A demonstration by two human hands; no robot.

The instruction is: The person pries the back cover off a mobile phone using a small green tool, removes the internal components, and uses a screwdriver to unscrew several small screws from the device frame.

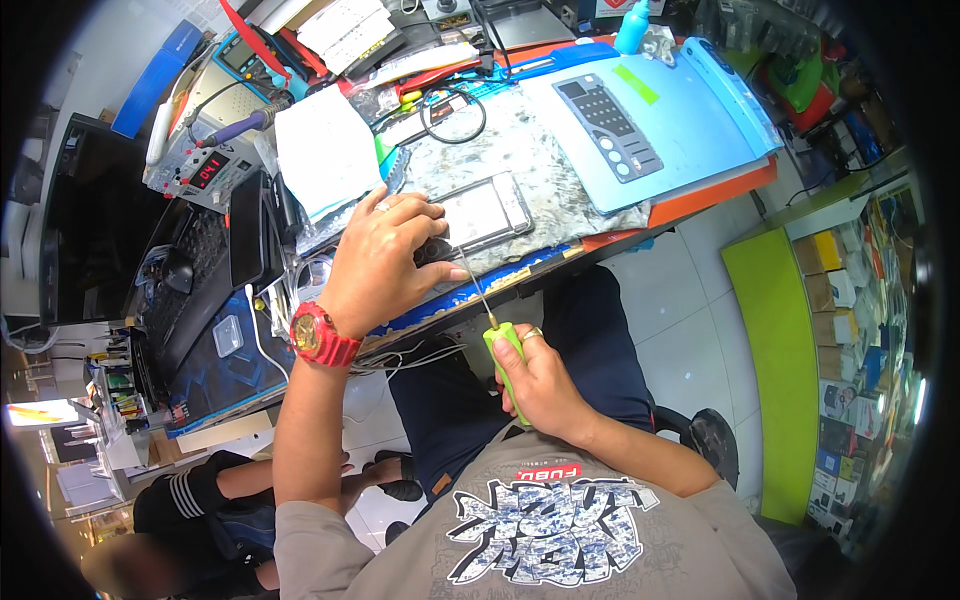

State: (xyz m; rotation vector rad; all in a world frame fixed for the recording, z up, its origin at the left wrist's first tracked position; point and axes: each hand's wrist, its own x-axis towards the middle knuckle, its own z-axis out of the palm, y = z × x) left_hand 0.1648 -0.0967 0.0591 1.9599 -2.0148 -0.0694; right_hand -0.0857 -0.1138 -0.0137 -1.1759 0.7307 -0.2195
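One green-handled screwdriver (509, 372) is held in the right grip (542, 385). One phone (482, 214) is held at one end by the left grip (385, 250).

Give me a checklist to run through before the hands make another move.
1. Left hand at the phone: ok, its fingers reach the phone's left end.
2. Phone lying on the marbled work surface: ok.
3. Right hand on the green-handled tool: ok, wrapped around the handle.
4. Tool tip touching the phone: cannot tell; the thin shaft ends near its close edge, too fine to judge.
5. Left thumb well away from the shaft: not ok, it lies right beside it.
6. Light-blue panel off the phone: ok, it lies apart, to the right.
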